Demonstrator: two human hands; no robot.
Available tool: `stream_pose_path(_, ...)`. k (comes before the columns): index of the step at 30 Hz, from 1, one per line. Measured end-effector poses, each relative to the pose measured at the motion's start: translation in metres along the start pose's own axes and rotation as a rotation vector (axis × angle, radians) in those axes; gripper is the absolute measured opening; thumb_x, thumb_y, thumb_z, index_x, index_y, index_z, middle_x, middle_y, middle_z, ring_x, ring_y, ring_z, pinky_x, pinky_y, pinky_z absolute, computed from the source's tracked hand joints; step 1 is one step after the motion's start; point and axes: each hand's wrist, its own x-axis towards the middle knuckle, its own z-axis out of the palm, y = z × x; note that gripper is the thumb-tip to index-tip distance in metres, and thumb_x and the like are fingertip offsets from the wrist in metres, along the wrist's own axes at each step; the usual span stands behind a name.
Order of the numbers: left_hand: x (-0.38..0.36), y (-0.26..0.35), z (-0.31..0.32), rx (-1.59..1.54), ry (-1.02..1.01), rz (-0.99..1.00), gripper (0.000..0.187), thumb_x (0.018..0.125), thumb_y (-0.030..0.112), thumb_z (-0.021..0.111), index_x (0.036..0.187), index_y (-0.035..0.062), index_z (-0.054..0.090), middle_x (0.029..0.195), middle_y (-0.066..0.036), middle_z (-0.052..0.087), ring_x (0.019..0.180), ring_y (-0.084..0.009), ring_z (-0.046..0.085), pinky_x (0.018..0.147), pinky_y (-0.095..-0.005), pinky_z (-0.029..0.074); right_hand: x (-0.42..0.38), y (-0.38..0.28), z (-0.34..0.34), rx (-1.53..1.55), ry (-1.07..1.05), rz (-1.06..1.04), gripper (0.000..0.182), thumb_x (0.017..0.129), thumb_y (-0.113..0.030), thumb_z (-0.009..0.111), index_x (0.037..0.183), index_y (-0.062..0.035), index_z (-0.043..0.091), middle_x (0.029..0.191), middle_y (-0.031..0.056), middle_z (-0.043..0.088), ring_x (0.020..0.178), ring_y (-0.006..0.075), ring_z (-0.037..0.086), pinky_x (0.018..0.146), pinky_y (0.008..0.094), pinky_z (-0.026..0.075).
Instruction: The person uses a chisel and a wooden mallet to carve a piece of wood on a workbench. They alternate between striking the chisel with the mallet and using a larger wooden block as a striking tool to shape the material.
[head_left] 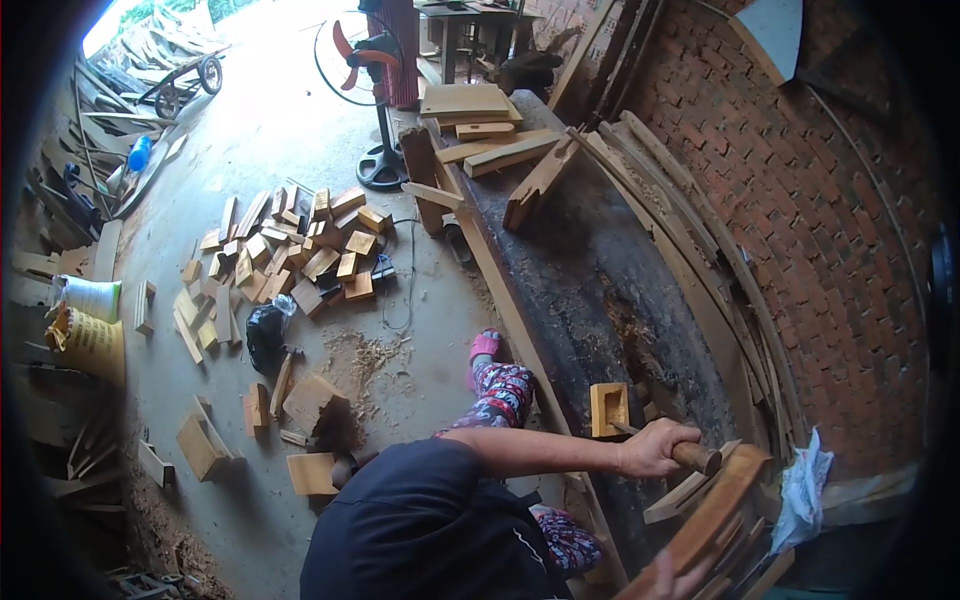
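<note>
My left hand [655, 449] is closed around the wooden handle of a chisel [697, 458]. The chisel's blade points left to a small light wood block [609, 409] with a hollow in its face, lying on the dark workbench [650, 290]. At the bottom edge, my right hand [676, 581] is blurred and partly cut off, its fingers around a long brown wooden club [715, 507]. The club's upper end is close to the butt of the chisel handle; whether they touch is hard to tell.
Boards [465, 103] and a notched piece [540, 185] lie on the bench's far end. Long planks [690, 240] line the brick wall [830, 220]. A white bag [802, 490] hangs at right. Cut blocks [320, 262] and a fan [382, 165] stand on the floor.
</note>
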Motion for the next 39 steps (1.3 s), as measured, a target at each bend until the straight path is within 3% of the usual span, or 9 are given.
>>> stream_pose_path(6, -0.010, 0.002, 0.016, 0.123, -0.123, -0.005, 0.028, 0.065, 0.011, 0.072, 0.082, 0.0016, 0.052, 0.074, -0.017, 0.058, 0.078, -0.0410, 0.060, 0.064, -0.0462, 0.045, -0.027, 0.069, -0.035, 0.415, 0.129, 0.031, 0.055, 0.088, -0.041, 0.067, 0.125, -0.0047, 0.051, 0.116, 0.0192, 0.060, 0.101, 0.0305, 0.060, 0.092, 0.0481, 0.047)
stream_pose_path(12, -0.013, -0.007, 0.024, 0.162, -0.185, 0.011, 0.029, 0.063, 0.013, 0.073, 0.082, 0.0022, 0.053, 0.076, -0.017, 0.059, 0.080, -0.0405, 0.061, 0.065, -0.0475, 0.045, -0.030, 0.030, -0.002, 0.099, 0.050, 0.102, 0.075, 0.087, -0.031, 0.068, 0.143, 0.0010, 0.028, 0.134, 0.0229, 0.044, 0.113, 0.0284, 0.052, 0.093, 0.0448, 0.046)
stream_pose_path(13, -0.018, -0.006, 0.025, 0.174, -0.199, 0.008, 0.030, 0.062, 0.013, 0.072, 0.082, 0.0024, 0.053, 0.077, -0.017, 0.059, 0.080, -0.0404, 0.061, 0.066, -0.0478, 0.045, -0.026, 0.028, 0.000, 0.155, 0.209, -0.013, 0.067, 0.084, -0.025, 0.071, 0.136, 0.0028, 0.039, 0.115, 0.0167, 0.059, 0.100, 0.0253, 0.057, 0.083, 0.0423, 0.048)
stream_pose_path(15, -0.018, -0.004, 0.024, 0.167, -0.184, 0.008, 0.029, 0.061, 0.012, 0.072, 0.082, 0.0030, 0.054, 0.077, -0.017, 0.060, 0.081, -0.0401, 0.061, 0.066, -0.0480, 0.046, -0.017, 0.028, -0.023, 0.233, -0.098, -0.225, 0.047, 0.081, -0.035, 0.071, 0.107, 0.0015, 0.057, 0.083, 0.0053, 0.061, 0.079, 0.0201, 0.057, 0.067, 0.0382, 0.047)
stream_pose_path(17, -0.016, -0.006, 0.024, 0.168, -0.168, 0.009, 0.029, 0.061, 0.012, 0.071, 0.082, 0.0030, 0.054, 0.077, -0.017, 0.060, 0.081, -0.0401, 0.061, 0.066, -0.0480, 0.046, -0.032, 0.048, -0.015, 0.365, 0.004, 0.196, 0.058, 0.074, -0.055, 0.070, 0.093, -0.0021, 0.057, 0.070, -0.0001, 0.050, 0.070, 0.0190, 0.054, 0.062, 0.0355, 0.043)
stream_pose_path(22, -0.017, -0.002, 0.021, 0.160, -0.164, 0.019, 0.027, 0.063, 0.012, 0.071, 0.082, 0.0027, 0.054, 0.076, -0.017, 0.060, 0.080, -0.0403, 0.061, 0.066, -0.0478, 0.045, -0.039, 0.071, 0.004, 0.445, 0.077, 0.216, 0.081, 0.085, -0.017, 0.070, 0.149, -0.0003, 0.023, 0.142, 0.0201, 0.037, 0.124, 0.0323, 0.043, 0.104, 0.0463, 0.036)
stream_pose_path(34, -0.018, -0.008, 0.023, 0.193, -0.152, 0.031, 0.027, 0.063, 0.013, 0.073, 0.080, 0.0037, 0.053, 0.075, -0.016, 0.060, 0.079, -0.0398, 0.061, 0.065, -0.0471, 0.045, -0.037, 0.036, 0.013, 0.585, 0.055, 0.222, 0.076, 0.085, -0.015, 0.067, 0.146, -0.0003, 0.025, 0.114, 0.0184, 0.055, 0.086, 0.0267, 0.059, 0.073, 0.0421, 0.050)
stream_pose_path(35, -0.019, -0.008, 0.023, 0.203, -0.173, 0.029, 0.027, 0.063, 0.013, 0.073, 0.080, 0.0038, 0.053, 0.075, -0.016, 0.060, 0.079, -0.0397, 0.061, 0.064, -0.0470, 0.045, -0.029, 0.018, 0.012, 0.452, 0.149, 0.181, 0.073, 0.084, -0.018, 0.066, 0.144, 0.0000, 0.028, 0.091, 0.0164, 0.058, 0.067, 0.0237, 0.056, 0.059, 0.0381, 0.048)
stream_pose_path(39, -0.021, -0.009, 0.028, 0.196, -0.185, 0.049, 0.028, 0.063, 0.014, 0.073, 0.079, 0.0039, 0.052, 0.076, -0.016, 0.060, 0.079, -0.0395, 0.061, 0.063, -0.0469, 0.045, -0.050, 0.088, -0.005, 0.510, 0.093, 0.140, 0.080, 0.083, -0.041, 0.064, 0.142, -0.0002, 0.027, 0.084, 0.0153, 0.057, 0.064, 0.0268, 0.056, 0.056, 0.0394, 0.047)
